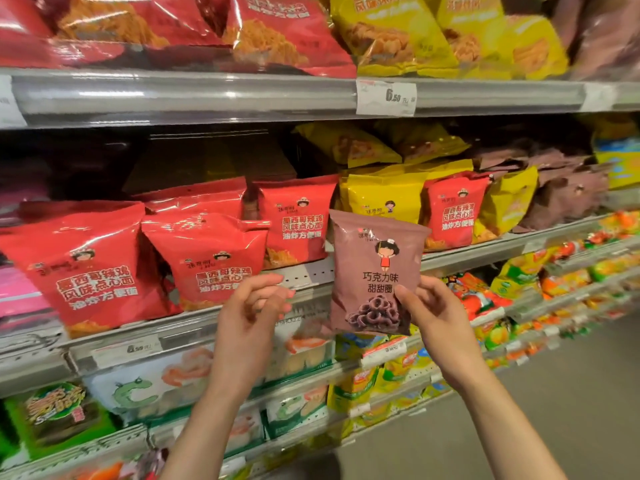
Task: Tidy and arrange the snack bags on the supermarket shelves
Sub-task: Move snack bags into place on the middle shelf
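The head view is showing the right hand (438, 317) pinching the lower right side of a brown puffy plastic snack bag (375, 271), holding it upright in front of the middle shelf's front edge (311, 271). The left hand (252, 313) is hovering just beside it, its fingers (273, 299) loosely curled and holding nothing. The bag is looking light, soft and a bit slippery. Holding both side edges gently is probably best, so the rings inside are not getting crushed.
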Motion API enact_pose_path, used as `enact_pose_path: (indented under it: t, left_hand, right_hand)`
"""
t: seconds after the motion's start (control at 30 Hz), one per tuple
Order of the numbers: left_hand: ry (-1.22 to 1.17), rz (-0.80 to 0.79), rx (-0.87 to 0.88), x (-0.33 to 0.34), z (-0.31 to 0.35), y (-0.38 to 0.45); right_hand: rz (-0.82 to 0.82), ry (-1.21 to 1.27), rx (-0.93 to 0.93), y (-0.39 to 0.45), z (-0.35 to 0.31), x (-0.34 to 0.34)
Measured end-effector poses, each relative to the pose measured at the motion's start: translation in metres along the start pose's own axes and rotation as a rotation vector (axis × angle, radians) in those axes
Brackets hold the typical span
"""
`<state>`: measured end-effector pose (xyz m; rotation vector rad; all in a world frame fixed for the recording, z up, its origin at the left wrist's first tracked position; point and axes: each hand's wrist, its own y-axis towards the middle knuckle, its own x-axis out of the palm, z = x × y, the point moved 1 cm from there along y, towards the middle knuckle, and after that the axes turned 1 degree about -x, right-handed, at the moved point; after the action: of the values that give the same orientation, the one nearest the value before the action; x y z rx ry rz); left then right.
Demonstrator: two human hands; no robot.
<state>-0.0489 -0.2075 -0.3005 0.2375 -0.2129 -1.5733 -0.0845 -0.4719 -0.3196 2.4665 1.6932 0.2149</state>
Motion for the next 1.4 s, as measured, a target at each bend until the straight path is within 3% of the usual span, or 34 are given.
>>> enact_pose_path:
  t: [0.23,0.43,0.7,0.97,1.4]
  left_hand:
    - [-0.048,0.066,-0.060,0.073,-0.007,-0.007]
    - [-0.046,0.147,-0.059,0.192,-0.019,-0.012]
    - [-0.028,0.075,-0.101,0.337,-0.012,0.003]
    - [-0.062,-0.027,0.004,0.388,-0.005,0.047]
    - [0.030,0.001,0.047,0.437,-0.016,0.085]
  right_hand:
    - [0.018,0.046,-0.006,0.018,0.000,-0.076]
    - [-0.022,0.040,0.015,0.059,0.011,-0.193]
    - [0.021,-0.020,0.051,0.112,0.024,-0.333]
    - [0.113,-0.073,0.022,0.146,0.014,-0.380]
    - [-0.021,-0.156,-0.083,0.211,0.009,-0.416]
